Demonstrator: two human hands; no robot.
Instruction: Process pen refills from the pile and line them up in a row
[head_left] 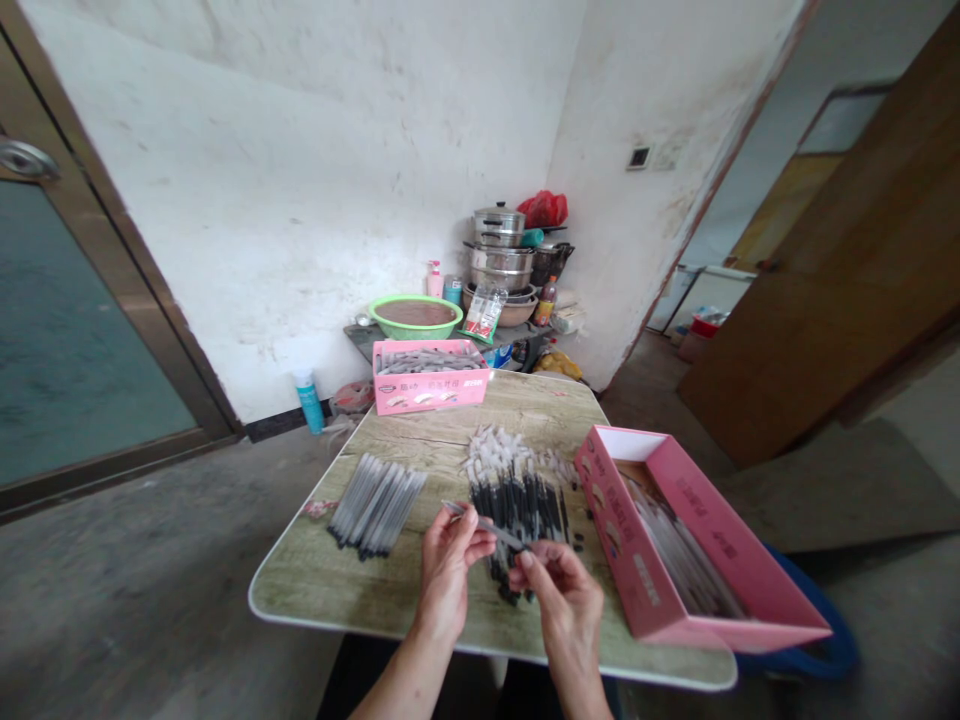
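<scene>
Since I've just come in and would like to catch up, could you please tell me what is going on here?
A person holds a slim pen-like tube between the left hand and right hand, above a table. A row of clear, dark-tipped tubes lies to the left. Black sticks lie partly behind the hands, with small whitish pieces beyond them. Two pink boxes of slender pieces stand on the far side and right.
</scene>
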